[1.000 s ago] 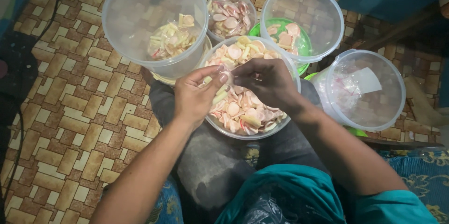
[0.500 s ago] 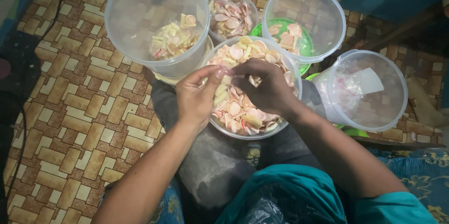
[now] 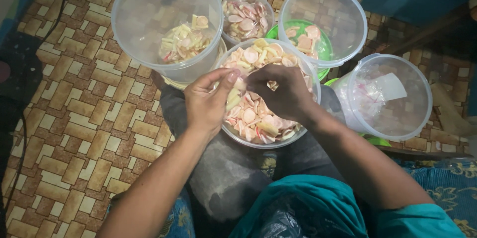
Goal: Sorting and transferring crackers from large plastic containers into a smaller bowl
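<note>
While both hands meet over the middle clear plastic tub [image 3: 300, 136] of pink and cream cracker chips [image 3: 248, 116], the left hand [image 3: 206, 104] pinches one pale chip; the right hand [image 3: 280, 91] curls closed beside it, contents hidden. Sorting looks barely begun: neighbouring tubs [image 3: 166, 69] hold little.

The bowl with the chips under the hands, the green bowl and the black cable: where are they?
middle bowl [image 3: 258, 141]: head view, chips near its front rim.
green bowl [image 3: 322, 45]: head view, inner wall.
black cable [image 3: 55, 13]: head view, mid-length on the floor.
</note>
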